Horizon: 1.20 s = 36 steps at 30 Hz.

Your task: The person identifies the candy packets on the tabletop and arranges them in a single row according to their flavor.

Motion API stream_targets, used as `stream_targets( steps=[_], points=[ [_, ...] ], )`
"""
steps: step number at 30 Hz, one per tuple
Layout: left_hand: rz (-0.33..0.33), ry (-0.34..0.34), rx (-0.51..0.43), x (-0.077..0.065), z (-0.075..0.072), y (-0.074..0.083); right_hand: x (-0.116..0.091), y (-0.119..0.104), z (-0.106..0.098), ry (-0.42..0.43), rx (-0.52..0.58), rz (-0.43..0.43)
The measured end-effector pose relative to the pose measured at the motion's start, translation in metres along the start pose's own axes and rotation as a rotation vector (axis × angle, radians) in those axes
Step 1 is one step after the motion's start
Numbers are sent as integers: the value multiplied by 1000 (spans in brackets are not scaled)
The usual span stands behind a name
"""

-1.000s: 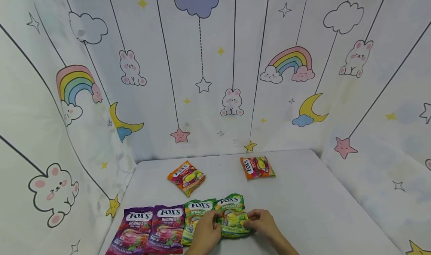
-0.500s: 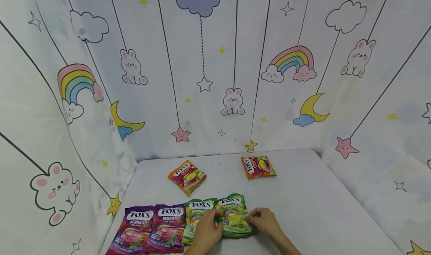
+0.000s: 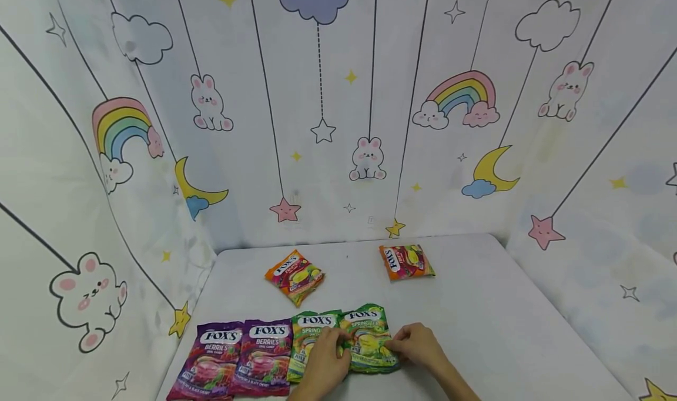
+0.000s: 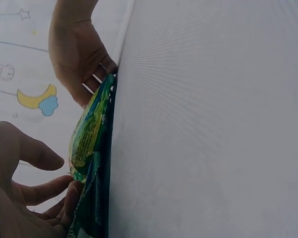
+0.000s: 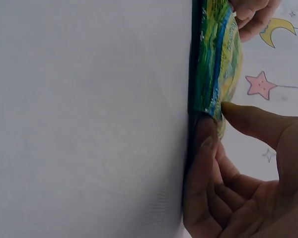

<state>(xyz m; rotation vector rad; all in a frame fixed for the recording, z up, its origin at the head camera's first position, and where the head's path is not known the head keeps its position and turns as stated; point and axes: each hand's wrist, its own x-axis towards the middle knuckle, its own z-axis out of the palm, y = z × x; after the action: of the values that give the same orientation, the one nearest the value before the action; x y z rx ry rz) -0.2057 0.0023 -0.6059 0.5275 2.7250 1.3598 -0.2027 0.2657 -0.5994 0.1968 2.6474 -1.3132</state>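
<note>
Two green Fox's Spring Tea candy bags lie side by side. My right hand pinches the right edge of the rightmost green candy bag, thumb on top and fingers under the edge, as the right wrist view shows. My left hand reaches over the other green candy bag and hides part of it. In the left wrist view its fingertips touch the seam between the two bags, thumb held apart from the fingers. Two purple Berries bags, the left one and the right one, continue the row leftward.
Behind the row, an orange Fox's Fruits bag lies tilted on the white table. Another orange bag lies turned sideways near the back right. White cloth walls with printed rabbits, stars and rainbows enclose the table.
Both hands stay at the rightmost green bag with little movement. The bags keep their places in the row, while the whole head view shifts slightly.
</note>
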Motion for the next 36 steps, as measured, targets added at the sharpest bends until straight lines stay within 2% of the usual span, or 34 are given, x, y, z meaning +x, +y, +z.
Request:
stream_targets(
  steps=[4,11,17,22,27,36],
  points=[
    [8,0,-9,-1,-1,0,3,-2,-6,-22,-31,0],
    [29,-23,-44,2,-7,4,9,-11,-16,75,-87,-38],
    [2,-56,-59,5,-15,5,13,-21,-21,79,-81,-77],
    [-9,-66,-105,7,-24,7,20,-30,-21,79,-73,-99],
    [-20,-74,-107,7,-29,10,26,-44,-17,88,-49,-150],
    [-9,-60,-102,6,-26,9,41,-61,-8,90,-58,-210]
  ],
)
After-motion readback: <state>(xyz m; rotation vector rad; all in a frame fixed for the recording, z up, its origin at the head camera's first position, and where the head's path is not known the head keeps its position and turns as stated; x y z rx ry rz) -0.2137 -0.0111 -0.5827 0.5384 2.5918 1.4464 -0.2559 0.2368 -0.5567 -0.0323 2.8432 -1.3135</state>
